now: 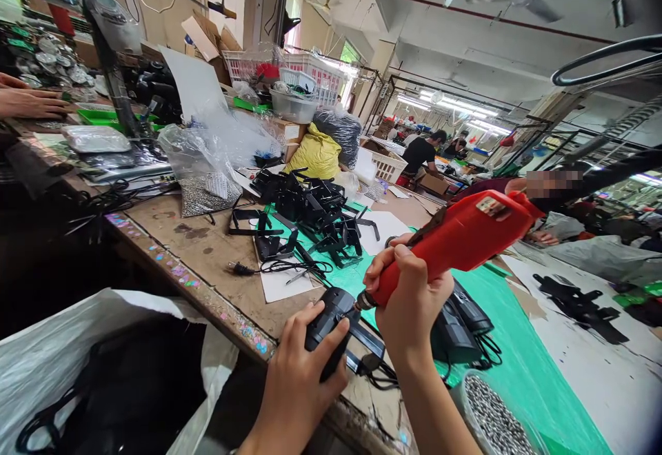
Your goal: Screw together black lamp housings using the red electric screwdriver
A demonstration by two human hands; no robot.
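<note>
My right hand (408,296) is wrapped round a red electric screwdriver (460,238), whose tip points down and left onto a black plastic housing (331,324). My left hand (297,379) grips that housing at the near edge of the workbench (207,255). A black cable runs from the housing across the bench. More black finished units (460,324) lie just right of my right hand on the green mat (517,365).
A pile of black brackets (310,210) sits mid-bench, with a bag of small screws (199,186) to its left. A bowl of screws (491,413) stands at the bottom right. A white sack (103,372) gapes below left. Another person's hands (25,100) rest at far left; other workers sit beyond.
</note>
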